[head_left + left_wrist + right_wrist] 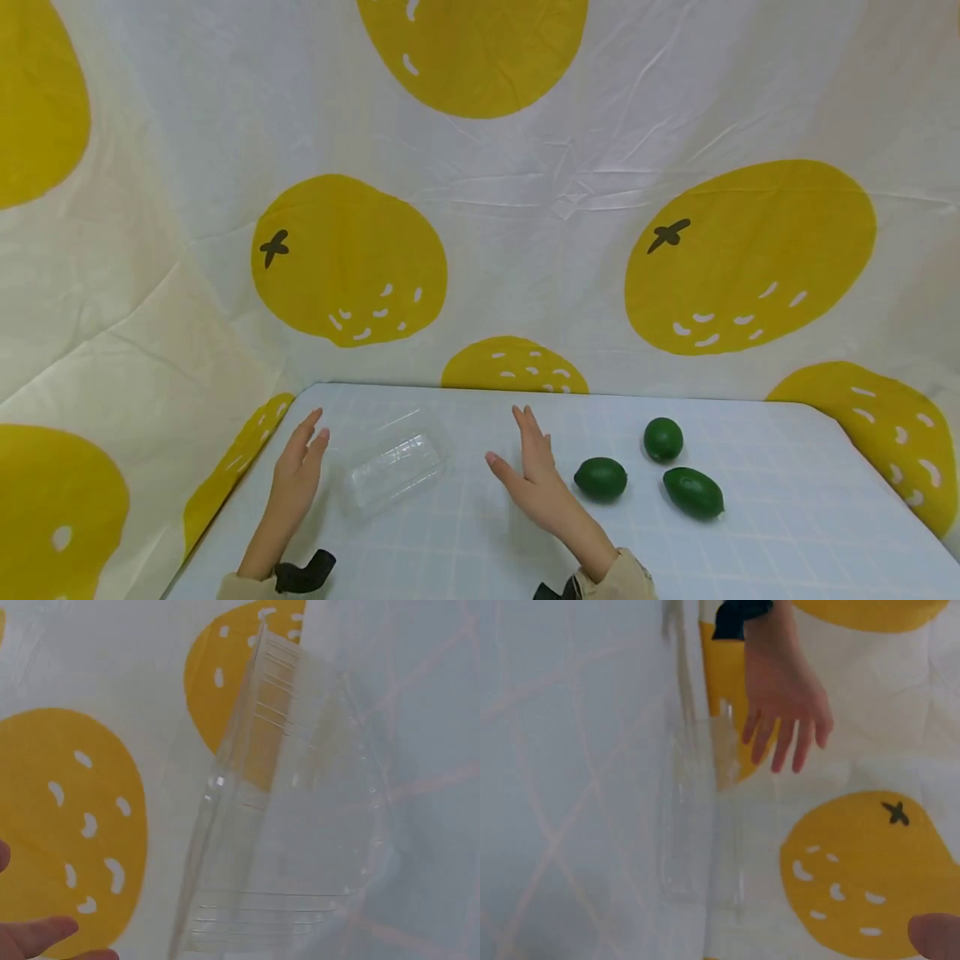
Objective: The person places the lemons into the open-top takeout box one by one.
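A clear plastic container (397,467) rests on the table between my two hands, and the left wrist view shows its ridged transparent wall (277,825) close up. My left hand (298,475) hovers to the left of it with straight, relaxed fingers and nothing held. On the other side, my right hand (538,490) is raised with thumb and fingers spread, also holding nothing. Just right of that hand lies a green lime (601,479). Two more limes, a round-looking one (663,439) and a longer one (693,492), sit farther right.
A pale checked cloth covers the table (795,500). Behind it and along its left side hangs a white curtain (536,275) printed with big yellow fruit. Dark bands (306,573) are worn at both wrists, over beige sleeves.
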### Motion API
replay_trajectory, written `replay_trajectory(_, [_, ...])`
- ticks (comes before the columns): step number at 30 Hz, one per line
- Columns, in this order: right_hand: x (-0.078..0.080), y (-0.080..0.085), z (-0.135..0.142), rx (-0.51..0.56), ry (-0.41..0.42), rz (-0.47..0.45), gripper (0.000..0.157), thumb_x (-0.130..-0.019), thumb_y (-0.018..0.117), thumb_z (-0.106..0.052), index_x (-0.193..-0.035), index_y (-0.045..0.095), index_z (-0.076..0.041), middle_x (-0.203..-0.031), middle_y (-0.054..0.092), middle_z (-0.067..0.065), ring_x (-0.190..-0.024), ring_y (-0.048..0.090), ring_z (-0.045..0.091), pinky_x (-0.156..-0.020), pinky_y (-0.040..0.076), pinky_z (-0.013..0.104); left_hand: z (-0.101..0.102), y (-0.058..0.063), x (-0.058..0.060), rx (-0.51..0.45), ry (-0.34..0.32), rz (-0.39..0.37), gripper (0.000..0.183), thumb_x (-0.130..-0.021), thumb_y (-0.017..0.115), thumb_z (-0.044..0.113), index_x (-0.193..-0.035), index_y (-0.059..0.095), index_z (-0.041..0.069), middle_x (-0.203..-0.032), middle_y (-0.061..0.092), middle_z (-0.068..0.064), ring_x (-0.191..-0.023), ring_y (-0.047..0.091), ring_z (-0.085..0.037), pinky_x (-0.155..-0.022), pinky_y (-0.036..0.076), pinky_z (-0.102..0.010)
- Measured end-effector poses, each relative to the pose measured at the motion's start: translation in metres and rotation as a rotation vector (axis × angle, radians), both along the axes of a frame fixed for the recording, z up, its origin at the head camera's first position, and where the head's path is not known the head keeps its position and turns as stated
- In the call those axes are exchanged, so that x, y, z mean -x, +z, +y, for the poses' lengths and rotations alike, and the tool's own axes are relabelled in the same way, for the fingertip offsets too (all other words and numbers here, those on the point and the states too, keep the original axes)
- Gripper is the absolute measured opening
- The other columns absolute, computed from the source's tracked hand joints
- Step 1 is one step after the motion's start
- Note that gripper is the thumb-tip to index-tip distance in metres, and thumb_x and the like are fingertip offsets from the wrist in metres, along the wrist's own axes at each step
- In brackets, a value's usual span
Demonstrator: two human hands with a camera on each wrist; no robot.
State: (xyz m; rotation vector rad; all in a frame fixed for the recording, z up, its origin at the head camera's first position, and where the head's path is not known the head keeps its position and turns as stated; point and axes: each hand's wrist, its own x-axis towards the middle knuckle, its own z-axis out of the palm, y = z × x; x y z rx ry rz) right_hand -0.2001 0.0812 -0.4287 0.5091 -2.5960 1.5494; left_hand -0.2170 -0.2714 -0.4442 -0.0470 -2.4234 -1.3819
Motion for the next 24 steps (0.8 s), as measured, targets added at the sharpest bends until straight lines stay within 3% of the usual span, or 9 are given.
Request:
replay_trajectory(2, [0.006,-0.006,-0.011,0.077,0.005,-0.044,0.081,-0.100,0.057,-0.041,-0.159,0.012,-0.008,-0.165,0.006,0.017,-0.150,0.002,0.041,-0.116,0.001,0.064,-0.004,-0.006,0.002,-0.136,-0.022,-0.051,0.054,-0.108,0.040,0.033,-0.150,0.037,-0.001,-0.151,0.044,-0.008,-0.136,0.043,-0.022,-0.112,0.037,-0.038])
replay_trajectory(5, [0.016,-0.017,-0.027,0.207,0.004,-0.144,0.079,-0.100,0.057,-0.041,-0.159,0.014,-0.010,-0.164,0.012,0.017,-0.149,0.007,0.041,-0.115,0.011,0.067,-0.006,-0.017,0.005,-0.451,-0.096,-0.095,0.053,-0.108,0.040,0.032,-0.147,0.039,-0.005,-0.131,0.058,0.012,-0.120,0.055,-0.003,-0.102,0.041,-0.016])
replay_trajectory(7, [0.021,-0.024,-0.037,0.304,0.002,-0.209,0.079,-0.100,0.057,-0.041,-0.159,0.015,-0.009,-0.163,0.014,0.019,-0.149,0.011,0.040,-0.114,0.016,0.068,-0.006,-0.024,0.007,-0.615,-0.144,-0.137,0.052,-0.108,0.040,0.033,-0.146,0.038,-0.003,-0.120,0.061,0.021,-0.116,0.058,0.000,-0.102,0.041,-0.015])
replay_trajectory(9, [0.024,-0.030,-0.048,0.403,-0.005,-0.262,0.079,-0.101,0.055,-0.041,-0.158,0.014,-0.005,-0.163,0.014,0.022,-0.149,0.012,0.041,-0.113,0.017,0.067,-0.005,-0.030,0.009,-0.726,-0.182,-0.162,0.055,-0.109,0.039,0.034,-0.147,0.032,-0.004,-0.119,0.063,0.019,-0.119,0.058,-0.004,-0.109,0.038,-0.022])
replay_trajectory(13, [0.027,-0.042,-0.068,0.584,-0.093,-0.310,0.073,-0.104,0.046,-0.040,-0.154,0.017,0.005,-0.160,0.019,0.026,-0.147,0.017,0.042,-0.117,0.016,0.061,-0.001,-0.036,0.014,-0.777,-0.238,-0.190,0.063,-0.110,0.033,0.033,-0.152,0.016,-0.010,-0.130,0.059,0.010,-0.129,0.051,-0.009,-0.119,0.023,-0.038])
replay_trajectory(16, [0.026,-0.049,-0.083,0.769,-0.133,-0.325,0.067,-0.107,0.038,-0.033,-0.150,0.016,0.013,-0.157,0.018,0.031,-0.146,0.016,0.044,-0.120,0.011,0.056,0.002,-0.039,0.016,-0.819,-0.270,-0.211,0.064,-0.110,0.031,0.029,-0.154,0.006,-0.010,-0.140,0.052,0.001,-0.136,0.045,-0.014,-0.121,0.017,-0.043])
replay_trajectory(20, [0.023,-0.053,-0.100,0.989,-0.109,-0.374,0.065,-0.107,0.035,-0.027,-0.150,0.009,0.015,-0.159,0.010,0.032,-0.148,0.007,0.042,-0.122,0.005,0.050,0.001,-0.043,0.018,-0.852,-0.262,-0.240,0.064,-0.110,0.031,0.026,-0.156,0.000,-0.005,-0.150,0.043,-0.009,-0.142,0.037,-0.022,-0.121,0.016,-0.042])
replay_trajectory(24, [0.019,-0.053,-0.109,1.085,-0.090,-0.428,0.067,-0.107,0.035,-0.028,-0.152,0.005,0.011,-0.161,0.008,0.028,-0.150,0.004,0.040,-0.122,0.001,0.047,0.000,-0.045,0.019,-0.833,-0.257,-0.257,0.064,-0.109,0.032,0.028,-0.156,0.002,-0.005,-0.157,0.031,-0.019,-0.144,0.032,-0.026,-0.121,0.015,-0.043])
